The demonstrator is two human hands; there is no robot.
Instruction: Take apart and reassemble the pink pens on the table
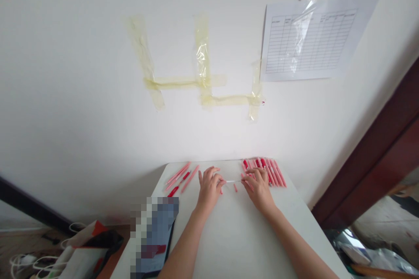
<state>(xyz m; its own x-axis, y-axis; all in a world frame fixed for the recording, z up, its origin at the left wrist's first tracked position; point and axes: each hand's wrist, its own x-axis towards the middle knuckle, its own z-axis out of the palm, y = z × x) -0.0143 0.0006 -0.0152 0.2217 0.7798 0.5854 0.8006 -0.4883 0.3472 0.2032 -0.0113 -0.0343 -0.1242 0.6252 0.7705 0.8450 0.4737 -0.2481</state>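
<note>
Two hands of ours work close together above a white table [235,235], and we hold a thin, pale rod [233,181] across the narrow gap between them. Our right hand [258,189] pinches the rod's right end in a narrow grip, thumb and forefinger closed on it. Our left hand [209,187] curls inward, its fingertips [222,181] at the rod's other end; we cannot tell whether they grip it or only touch it. Just below the rod, between the hands, lies a small pink piece [235,188]. Beyond and partly under our right hand, a tight row of pink-and-red pen barrels [275,172] lies side by side. Beyond and left of our left hand, a looser group of pink-and-red pens [178,178] lies at an angle. Well above the grip, strips of yellowed tape [203,78] and a ruled sheet [310,37] are stuck to the wall.
</note>
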